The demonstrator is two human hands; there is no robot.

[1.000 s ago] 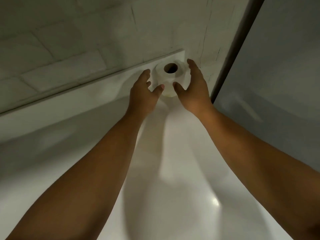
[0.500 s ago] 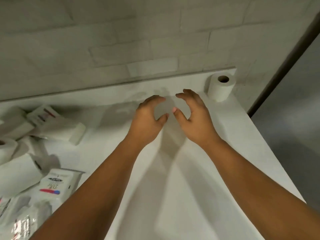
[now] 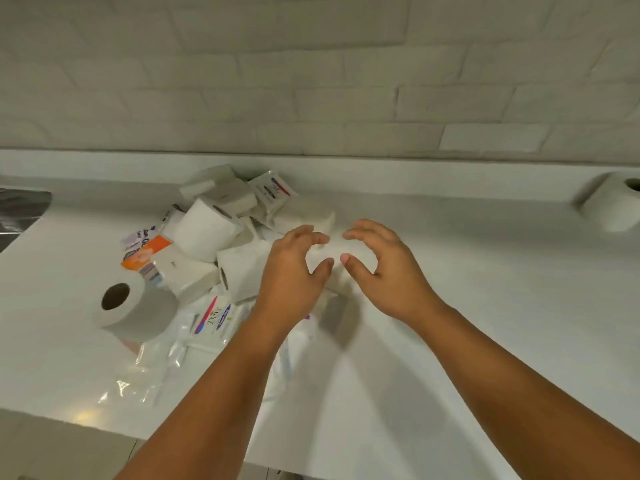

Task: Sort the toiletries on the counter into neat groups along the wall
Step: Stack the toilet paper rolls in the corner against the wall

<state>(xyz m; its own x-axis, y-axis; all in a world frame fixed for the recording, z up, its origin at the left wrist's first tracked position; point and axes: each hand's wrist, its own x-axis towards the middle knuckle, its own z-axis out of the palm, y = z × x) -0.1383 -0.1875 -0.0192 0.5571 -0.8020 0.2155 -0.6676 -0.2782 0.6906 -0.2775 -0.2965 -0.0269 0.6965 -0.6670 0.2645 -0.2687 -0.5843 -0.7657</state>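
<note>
A heap of toiletries lies on the white counter (image 3: 485, 306): a lying toilet roll (image 3: 204, 230), another lying roll (image 3: 242, 271), an upright roll (image 3: 135, 310), white soap boxes (image 3: 221, 192), Dove sachets (image 3: 214, 317) and an orange packet (image 3: 145, 254). At the heap's right edge my left hand (image 3: 294, 271) and my right hand (image 3: 384, 275) are cupped on either side of a blurred white roll (image 3: 332, 282), thumbs nearly meeting above it. I cannot tell whether they touch it. One roll (image 3: 616, 206) stands alone at the far right by the wall.
The tiled wall (image 3: 311, 81) runs along the back of the counter behind a low ledge. A dark sink (image 3: 20, 209) shows at the far left. Clear plastic packets (image 3: 138, 368) lie near the counter's front edge.
Both hands let go of the roll by the right wall and swung left, still cupped, to the heap. The view turned left, bringing the heap to the middle.
</note>
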